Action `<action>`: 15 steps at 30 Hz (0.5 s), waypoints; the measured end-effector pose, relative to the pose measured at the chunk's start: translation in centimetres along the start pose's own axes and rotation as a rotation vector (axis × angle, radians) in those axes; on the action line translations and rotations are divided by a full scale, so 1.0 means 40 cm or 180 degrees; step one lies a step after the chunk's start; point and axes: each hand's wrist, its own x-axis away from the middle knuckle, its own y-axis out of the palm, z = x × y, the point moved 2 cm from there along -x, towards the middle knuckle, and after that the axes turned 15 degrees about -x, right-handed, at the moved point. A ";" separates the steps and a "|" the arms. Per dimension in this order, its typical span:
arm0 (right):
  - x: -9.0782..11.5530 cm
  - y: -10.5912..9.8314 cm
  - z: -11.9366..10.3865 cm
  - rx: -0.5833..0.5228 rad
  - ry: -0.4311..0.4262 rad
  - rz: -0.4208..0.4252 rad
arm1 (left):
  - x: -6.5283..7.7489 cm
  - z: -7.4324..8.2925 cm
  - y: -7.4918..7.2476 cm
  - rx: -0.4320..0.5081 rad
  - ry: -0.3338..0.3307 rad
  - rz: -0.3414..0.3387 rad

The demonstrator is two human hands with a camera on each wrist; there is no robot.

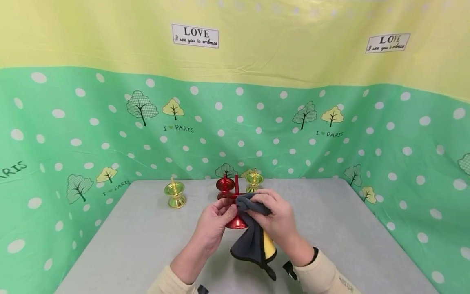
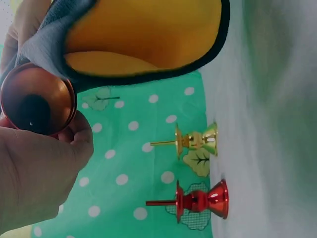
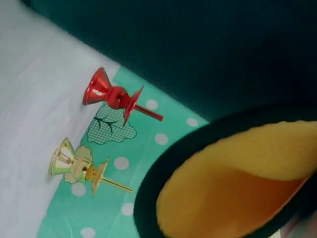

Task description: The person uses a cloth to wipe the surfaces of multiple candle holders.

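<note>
Left hand: my left hand (image 1: 213,224) has its fingers curled round the middle of the red candle holder, thumb in front, just under the dish.
Red candle holder: the red candle holder (image 1: 236,222) is in my grip above the tabletop (image 1: 330,245), on my side of the middle of the far edge; the left wrist view looks into its hollow base, so it is off the surface, and its spike rises above my fingers.
Right hand: my right hand (image 1: 280,218) pinches the cloth between fingers and thumb, pressing a folded part against the side of the red candle holder.
Cloth: the cloth (image 1: 249,247) is dark grey with a yellow inner face and black edging; its loose end hangs below my right hand, a black loop at the tip.
Standing red one: the second red holder (image 1: 225,185) stands upright by the middle of the far edge, partly hidden behind what I hold.
Gold pair: one gold holder (image 1: 176,200) stands upright towards the far left corner; the other gold holder (image 1: 254,179) stands at the far edge, just right of the second red holder.
Backdrop: a green and yellow curtain (image 1: 235,134) with dots and trees hangs behind the far edge.
Sleeves: my cream sleeves (image 1: 323,271) reach in over the near edge.
</note>
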 end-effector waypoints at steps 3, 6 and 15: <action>-0.001 -0.005 0.016 -0.0070 0.0120 0.0112 | 0.005 0.005 0.001 0.0046 0.0010 -0.0023; 0.000 -0.001 0.023 -0.0213 0.0041 0.0096 | 0.011 0.015 -0.003 -0.0053 0.0030 -0.0025; 0.005 0.014 0.001 -0.0001 -0.0310 0.0049 | 0.015 0.029 0.001 -0.0237 0.0034 -0.0112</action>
